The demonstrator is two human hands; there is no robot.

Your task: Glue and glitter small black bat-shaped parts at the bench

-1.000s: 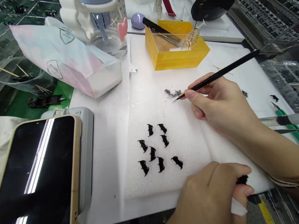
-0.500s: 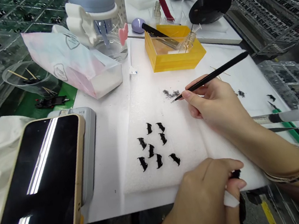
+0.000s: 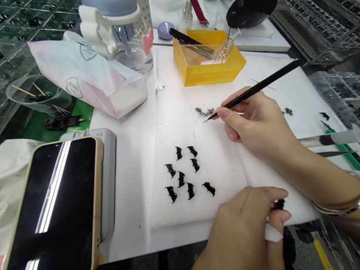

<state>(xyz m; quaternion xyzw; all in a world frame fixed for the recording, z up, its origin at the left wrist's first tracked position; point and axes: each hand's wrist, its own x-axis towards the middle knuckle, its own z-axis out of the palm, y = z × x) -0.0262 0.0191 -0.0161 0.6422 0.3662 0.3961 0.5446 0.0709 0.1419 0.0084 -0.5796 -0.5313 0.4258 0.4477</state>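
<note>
My right hand grips a slim black pen-shaped tool between thumb and fingers. Its fine tip is at the near edge of a scatter of tiny dark bits on the white foam sheet. My left hand is at the front edge, thumb and forefinger pinching a small black piece mostly hidden by the fingers. A bit of white wrapping shows on its thumb. Several small black bat-wing-shaped parts lie spaced apart on the foam, left of my hands.
To the left, a phone rests on a grey device. Behind are a pastel packet, a lidded bottle and a yellow box holding tools. A syringe and a green-handled tool lie at right.
The black tool's tip has shifted slightly left and down by the dark bits. Both hands have otherwise barely moved, and the view has shifted a little.
</note>
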